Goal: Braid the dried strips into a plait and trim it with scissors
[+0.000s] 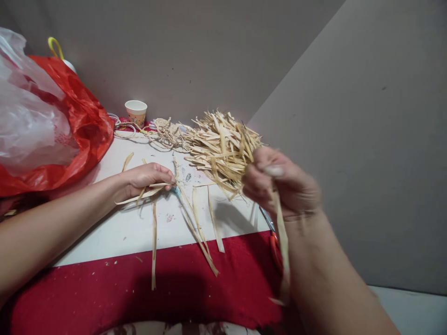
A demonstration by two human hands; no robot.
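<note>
My left hand (150,179) pinches the joined end of several pale dried-leaf strips (190,221) over the white board. Some of those strips fan out toward me, and one points back along my wrist. My right hand (281,179) is raised at the right, its fingers closed on a single leaf strip (283,246) that dangles down past the wrist. Behind that hand lies a large pile of dried leaf strips (220,144). A few loose strips rest on the board, one of them (154,242) hanging over the red cloth.
Scissors (274,242) with orange-red handles lie beside my right wrist, partly hidden. A paper cup (136,111) and a tangle of twisted cord (167,132) stand along the grey wall. Red and clear plastic bags (87,125) bulge at the left. Red cloth (115,298) covers the near edge.
</note>
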